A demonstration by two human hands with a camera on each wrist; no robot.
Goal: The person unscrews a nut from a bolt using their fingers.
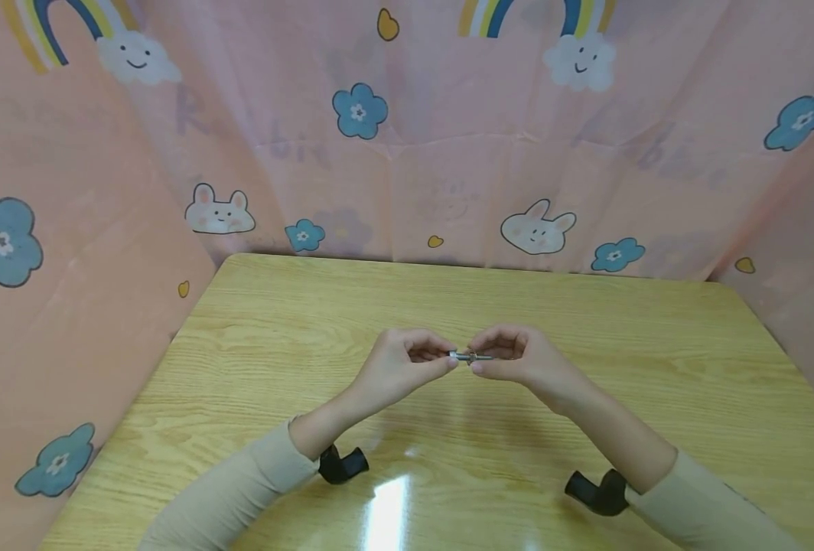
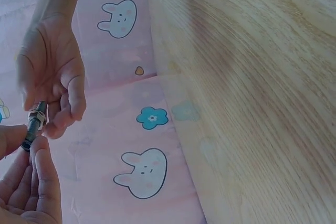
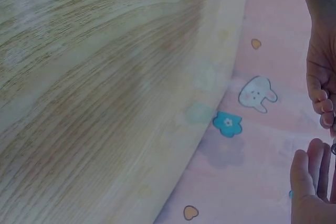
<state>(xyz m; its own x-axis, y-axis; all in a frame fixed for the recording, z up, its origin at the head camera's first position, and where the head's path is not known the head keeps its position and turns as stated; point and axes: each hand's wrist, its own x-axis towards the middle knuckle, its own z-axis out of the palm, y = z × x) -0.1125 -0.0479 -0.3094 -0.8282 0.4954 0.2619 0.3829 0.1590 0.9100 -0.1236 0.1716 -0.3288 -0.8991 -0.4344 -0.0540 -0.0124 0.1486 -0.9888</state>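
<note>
A silver bolt [image 1: 462, 357] lies level between the two hands, above the wooden table [image 1: 352, 306]. My left hand [image 1: 400, 367] pinches its head end between thumb and fingertips. Partway along the shank sits a nut [image 2: 37, 116] with a brassy tint. At that nut, my right hand [image 1: 520, 360] has its thumb below and its index fingertip above. The bolt's threaded end [image 2: 42, 105] points toward the right palm. In the right wrist view, only a small metal end [image 3: 334, 149] shows at the frame's edge, beside the right fingers [image 3: 300, 169].
Black wrist cameras [image 1: 343, 464] hang below both cuffs, low over the table. A pink cloth [image 1: 407, 176] printed with rabbits, flowers and rainbows stands behind the table and along its sides. Glare [image 1: 386, 513] shines on the near tabletop.
</note>
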